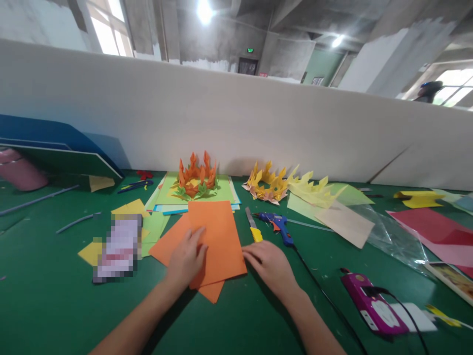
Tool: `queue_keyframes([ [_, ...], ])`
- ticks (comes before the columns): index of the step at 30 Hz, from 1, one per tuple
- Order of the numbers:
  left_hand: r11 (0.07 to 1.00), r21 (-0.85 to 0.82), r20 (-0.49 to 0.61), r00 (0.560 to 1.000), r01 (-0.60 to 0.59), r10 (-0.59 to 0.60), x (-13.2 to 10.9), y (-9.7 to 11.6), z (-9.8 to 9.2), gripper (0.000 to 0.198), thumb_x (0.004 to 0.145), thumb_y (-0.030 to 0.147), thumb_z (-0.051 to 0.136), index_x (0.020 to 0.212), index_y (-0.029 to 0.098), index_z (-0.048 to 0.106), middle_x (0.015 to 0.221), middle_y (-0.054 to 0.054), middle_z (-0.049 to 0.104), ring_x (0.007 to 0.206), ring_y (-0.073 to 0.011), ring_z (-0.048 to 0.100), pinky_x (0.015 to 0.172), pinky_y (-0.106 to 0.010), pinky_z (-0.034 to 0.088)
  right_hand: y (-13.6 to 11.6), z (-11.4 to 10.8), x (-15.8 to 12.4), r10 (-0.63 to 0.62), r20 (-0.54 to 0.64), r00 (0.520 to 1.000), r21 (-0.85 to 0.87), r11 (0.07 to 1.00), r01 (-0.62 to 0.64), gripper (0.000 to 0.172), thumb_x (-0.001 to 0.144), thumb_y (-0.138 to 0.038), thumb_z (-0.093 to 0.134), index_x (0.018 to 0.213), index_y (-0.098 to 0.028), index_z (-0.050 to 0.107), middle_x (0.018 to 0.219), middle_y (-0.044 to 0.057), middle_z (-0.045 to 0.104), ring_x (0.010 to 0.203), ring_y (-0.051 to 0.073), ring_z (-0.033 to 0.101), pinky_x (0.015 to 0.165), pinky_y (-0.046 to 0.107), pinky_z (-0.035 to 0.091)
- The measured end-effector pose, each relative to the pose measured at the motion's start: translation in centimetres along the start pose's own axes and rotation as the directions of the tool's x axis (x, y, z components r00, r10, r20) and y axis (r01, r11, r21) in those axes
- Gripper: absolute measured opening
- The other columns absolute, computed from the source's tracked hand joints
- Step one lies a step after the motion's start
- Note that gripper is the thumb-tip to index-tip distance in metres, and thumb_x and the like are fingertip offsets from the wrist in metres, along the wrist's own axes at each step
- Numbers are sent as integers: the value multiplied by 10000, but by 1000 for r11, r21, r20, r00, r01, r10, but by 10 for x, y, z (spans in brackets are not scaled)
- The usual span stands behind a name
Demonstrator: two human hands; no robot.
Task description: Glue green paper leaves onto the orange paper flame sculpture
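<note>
Orange paper sheets [219, 236] lie partly overlapping in front of me, the upper one turned against a sheet beneath. My left hand [187, 254] rests on their left part, fingers stretched out and apart. At the right edge of the upper sheet, my right hand [268, 264] has its fingertips pinched together on the paper. A utility knife [254, 227] with a yellow handle lies just beyond my right hand. Beside the knife is a blue hot glue gun [279, 226], its black cord running towards me.
An orange paper crown [195, 180] stands on stacked coloured paper at the back. Near it are a yellow paper crown [268, 182] and a pale yellow paper strip [314, 190]. A blurred-out phone-like object [120, 246] lies left, a magenta power bank [371, 303] right. A white partition [236, 123] closes off the back.
</note>
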State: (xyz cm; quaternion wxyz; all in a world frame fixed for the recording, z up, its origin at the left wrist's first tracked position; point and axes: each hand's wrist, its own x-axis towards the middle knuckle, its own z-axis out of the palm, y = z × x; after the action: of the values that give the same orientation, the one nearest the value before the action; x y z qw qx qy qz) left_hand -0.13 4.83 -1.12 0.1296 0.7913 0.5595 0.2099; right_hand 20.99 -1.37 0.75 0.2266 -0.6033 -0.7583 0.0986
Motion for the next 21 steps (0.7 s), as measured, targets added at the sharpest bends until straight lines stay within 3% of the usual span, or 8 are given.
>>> queue_keyframes([
  [2, 1000, -3, -49, 999, -5, 4, 2, -6, -1, 411, 862, 275, 410, 1253, 172, 481, 1100, -115, 594, 971, -245, 599, 788, -359, 497, 8, 5, 2, 52, -202, 978, -55, 996, -65, 228, 893, -219, 448, 976, -195, 659, 962, 87, 677, 909, 230, 596, 801, 362, 449],
  [5, 998, 48, -77, 997, 31, -27, 6, -11, -5, 395, 858, 290, 419, 1228, 183, 505, 1108, -112, 592, 954, -249, 603, 754, -352, 500, 21, 15, 4, 169, -287, 943, -108, 972, -207, 244, 848, -236, 507, 1063, -164, 598, 1014, 125, 607, 920, 272, 567, 796, 421, 454],
  [11, 974, 167, -38, 988, 155, -151, 9, -8, -14, 399, 857, 316, 423, 1203, 145, 522, 1152, -130, 567, 960, -257, 606, 753, -338, 484, 32, 28, 4, 234, -290, 928, 2, 970, -244, 376, 764, -118, 482, 1134, -176, 487, 1064, 116, 572, 982, 267, 553, 834, 422, 455],
  [15, 966, 179, 22, 981, 185, -192, 10, -6, -17, 430, 848, 343, 439, 1220, 138, 504, 1143, -131, 561, 952, -252, 608, 763, -333, 480, 34, 19, -2, 307, -178, 935, 96, 951, -294, 478, 713, -107, 470, 1185, -184, 481, 1028, 84, 610, 931, 243, 573, 826, 408, 464],
  [21, 981, 98, 27, 985, 166, -169, 13, -15, -11, 407, 810, 307, 477, 1180, 146, 529, 1099, -115, 589, 988, -238, 596, 845, -341, 467, 40, -2, -32, 175, -71, 982, 251, 956, -153, 467, 760, -160, 451, 1209, -263, 525, 1178, 57, 574, 1118, 224, 511, 975, 426, 393],
])
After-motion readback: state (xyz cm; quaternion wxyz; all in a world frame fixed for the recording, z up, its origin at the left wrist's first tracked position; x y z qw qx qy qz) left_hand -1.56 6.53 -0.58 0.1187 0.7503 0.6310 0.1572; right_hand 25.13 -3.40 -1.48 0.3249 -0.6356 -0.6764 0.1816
